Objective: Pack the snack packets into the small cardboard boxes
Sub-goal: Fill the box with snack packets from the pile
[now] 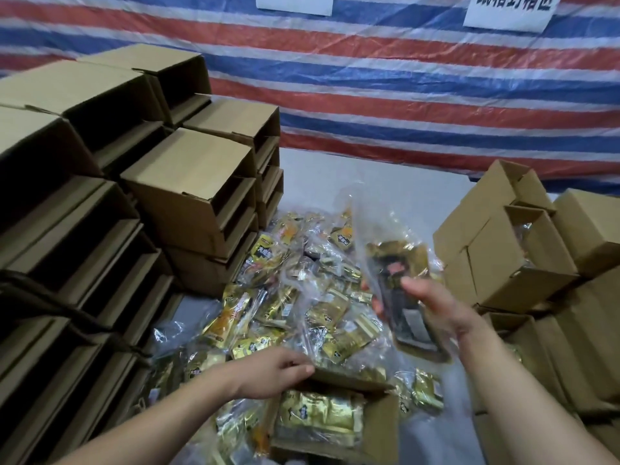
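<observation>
stacks of empty cardboard boxes (188,182) flank a heap of gold snack packets (302,297) on the surface. left hand (271,374), grip curled on the open box (375,417), steadies it. right hand (436,310), grip clamped on a dark packet (402,280), looks ready to lower it in. packet print unreadable.

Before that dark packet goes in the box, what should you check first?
1. Right hand grips the dark packet: ok.
2. Left hand grips the open box by its flap: ok.
3. Box mouth uncovered: ok.
4. Room left above the gold packets inside: cannot tell.
5. Packet lined up over the box: not ok, it is up and to the right.
</observation>
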A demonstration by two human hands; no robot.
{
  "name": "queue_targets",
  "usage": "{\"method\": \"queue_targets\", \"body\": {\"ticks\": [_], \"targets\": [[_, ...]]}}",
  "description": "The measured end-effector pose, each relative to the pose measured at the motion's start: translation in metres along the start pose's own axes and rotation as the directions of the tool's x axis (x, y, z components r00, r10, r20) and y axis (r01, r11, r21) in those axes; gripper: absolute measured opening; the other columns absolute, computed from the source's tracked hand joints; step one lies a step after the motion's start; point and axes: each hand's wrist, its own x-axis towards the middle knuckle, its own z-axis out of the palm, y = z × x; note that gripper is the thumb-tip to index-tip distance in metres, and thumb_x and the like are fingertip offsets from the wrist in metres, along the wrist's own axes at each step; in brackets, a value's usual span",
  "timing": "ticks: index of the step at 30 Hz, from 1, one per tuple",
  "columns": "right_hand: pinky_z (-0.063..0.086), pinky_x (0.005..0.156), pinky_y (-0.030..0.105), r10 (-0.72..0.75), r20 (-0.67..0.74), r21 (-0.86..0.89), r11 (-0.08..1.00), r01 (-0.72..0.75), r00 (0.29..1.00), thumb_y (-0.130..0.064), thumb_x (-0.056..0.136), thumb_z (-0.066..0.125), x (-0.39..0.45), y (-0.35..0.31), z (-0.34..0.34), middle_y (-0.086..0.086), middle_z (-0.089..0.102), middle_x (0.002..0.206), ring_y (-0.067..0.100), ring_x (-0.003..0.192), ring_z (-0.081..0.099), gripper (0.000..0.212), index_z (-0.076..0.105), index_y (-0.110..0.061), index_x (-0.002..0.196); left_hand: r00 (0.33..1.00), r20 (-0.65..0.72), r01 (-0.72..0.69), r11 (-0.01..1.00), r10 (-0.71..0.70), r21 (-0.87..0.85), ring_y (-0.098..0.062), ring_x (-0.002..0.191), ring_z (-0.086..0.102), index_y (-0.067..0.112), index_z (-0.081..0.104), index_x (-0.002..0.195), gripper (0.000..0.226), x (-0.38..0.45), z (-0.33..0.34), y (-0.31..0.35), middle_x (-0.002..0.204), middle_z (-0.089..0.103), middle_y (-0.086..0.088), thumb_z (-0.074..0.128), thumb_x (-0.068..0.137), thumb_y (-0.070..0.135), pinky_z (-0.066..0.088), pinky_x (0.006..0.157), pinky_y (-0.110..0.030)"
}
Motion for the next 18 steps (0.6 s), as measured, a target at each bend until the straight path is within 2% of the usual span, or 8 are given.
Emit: {"method": "queue_targets", "body": {"ticks": [2,3,5,6,8,12,15,18], "targets": [[0.055,0.075,0.030,0.041,0.124,-0.211,0.977,-0.014,0.991,-0.039,0.074,0.072,-0.005,0.005,0.010,-0.004,0.070,0.096,0.018,0.085,0.067,0.060,0.054,-0.015,0.126,0.999,-0.043,0.018,0.995,-0.022,-0.099,0.006,0.091,0.055,0.040,0.063,0.100,0.022,-0.002,-0.001,-0.008,0.094,0.058,0.030,0.043,0.101,0.051,0.040,0.078,-0.011],[0.054,0.083,0.028,0.092,0.191,-0.336,0.942,-0.023,0.977,-0.037,0.078,0.070,-0.006,0.007,0.017,-0.008,0.070,0.107,0.017,0.097,0.066,0.055,0.054,-0.027,0.130,0.997,-0.059,0.032,0.991,-0.040,-0.132,0.004,0.097,0.056,0.040,0.064,0.104,0.023,-0.003,-0.002,-0.011,0.100,0.059,0.030,0.043,0.101,0.050,0.040,0.084,-0.012],[0.048,0.098,0.021,0.271,0.290,-0.637,0.770,-0.026,0.918,-0.041,0.083,0.067,-0.003,0.013,0.034,-0.021,0.062,0.125,0.005,0.116,0.059,0.049,0.053,-0.052,0.129,0.996,-0.084,0.024,0.981,-0.040,-0.193,-0.002,0.111,0.057,0.029,0.068,0.116,0.029,-0.003,-0.002,-0.018,0.118,0.062,0.020,0.045,0.103,0.042,0.041,0.097,-0.016],[0.047,0.099,0.020,0.362,0.292,-0.764,0.645,-0.012,0.885,-0.042,0.085,0.065,0.000,0.018,0.043,-0.024,0.061,0.125,0.003,0.115,0.058,0.046,0.052,-0.058,0.127,0.996,-0.087,0.003,0.971,-0.024,-0.239,-0.005,0.113,0.059,0.023,0.070,0.118,0.033,-0.003,-0.002,-0.019,0.122,0.065,0.013,0.045,0.103,0.039,0.042,0.101,-0.020],[0.051,0.095,0.031,0.478,0.258,-0.893,0.450,0.018,0.840,-0.040,0.086,0.062,0.009,0.036,0.060,-0.015,0.063,0.114,0.012,0.104,0.061,0.044,0.053,-0.051,0.128,0.996,-0.084,0.003,0.941,-0.033,-0.337,-0.009,0.111,0.063,0.019,0.071,0.115,0.041,-0.005,-0.002,-0.016,0.118,0.069,0.006,0.042,0.102,0.046,0.046,0.100,-0.025],[0.053,0.087,0.036,0.598,0.150,-0.967,0.255,-0.009,0.787,-0.042,0.086,0.057,0.021,0.070,0.082,0.001,0.066,0.111,0.024,0.098,0.062,0.035,0.059,-0.034,0.120,0.992,-0.116,0.009,0.940,-0.051,-0.340,-0.011,0.100,0.065,0.017,0.071,0.104,0.046,-0.003,0.001,-0.018,0.103,0.071,0.001,0.039,0.102,0.050,0.047,0.095,-0.026],[0.049,0.078,0.034,0.565,0.047,-0.992,0.121,-0.027,0.824,-0.046,0.088,0.057,0.034,0.088,0.089,0.008,0.065,0.114,0.030,0.099,0.063,0.042,0.058,-0.022,0.122,0.987,-0.155,-0.009,0.942,-0.045,-0.335,-0.017,0.087,0.062,0.007,0.068,0.097,0.050,0.002,0.005,-0.015,0.093,0.068,-0.011,0.039,0.103,0.047,0.048,0.090,-0.033],[0.052,0.086,0.041,0.484,0.090,-0.996,0.049,0.076,0.870,-0.041,0.090,0.062,0.044,0.111,0.107,0.015,0.063,0.120,0.037,0.105,0.062,0.053,0.051,-0.015,0.135,0.983,-0.175,-0.002,0.943,-0.060,-0.333,-0.005,0.075,0.056,0.016,0.066,0.084,0.043,0.005,0.005,-0.015,0.078,0.063,0.009,0.041,0.103,0.045,0.046,0.077,-0.025]]}}
